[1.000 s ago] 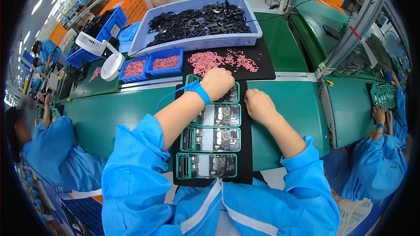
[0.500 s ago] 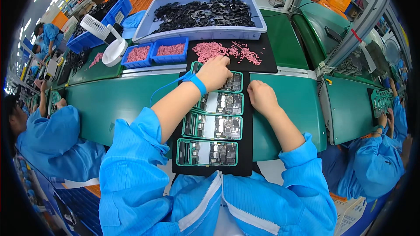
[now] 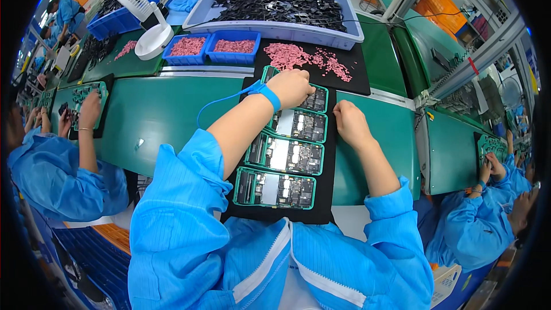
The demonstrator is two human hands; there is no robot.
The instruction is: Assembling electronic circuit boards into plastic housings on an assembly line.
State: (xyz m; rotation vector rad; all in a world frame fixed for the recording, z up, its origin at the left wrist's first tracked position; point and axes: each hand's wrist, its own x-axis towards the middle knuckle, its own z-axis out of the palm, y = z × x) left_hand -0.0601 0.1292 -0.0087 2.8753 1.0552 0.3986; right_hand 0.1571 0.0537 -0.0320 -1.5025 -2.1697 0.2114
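Several phone mid-frames with exposed circuit boards, each in a green holder, lie in a column on a black mat; the nearest frame (image 3: pixel 275 188) shows in full. My left hand (image 3: pixel 287 88), with a blue wrist strap (image 3: pixel 265 95), rests over the farthest frame (image 3: pixel 317 101). Its fingers curl down onto the board, and whatever they pinch is hidden. Just right of the column, over the green tabletop, hovers my right hand (image 3: pixel 351 123), its thumb and fingers pressed together. I cannot make out anything between them.
Loose pink pieces (image 3: pixel 287 55) are spread beyond the frames. Two blue trays (image 3: pixel 234 56) of pink pieces and a white fan (image 3: pixel 152 40) stand left of them. Behind is a large bin (image 3: pixel 272 32) of black parts. Co-workers in blue sit at both sides.
The view has tilted slightly, shifting the bench upward. My left hand stays at the farthest frame and my right hand beside the column. The left co-worker's hands now show over a green holder.
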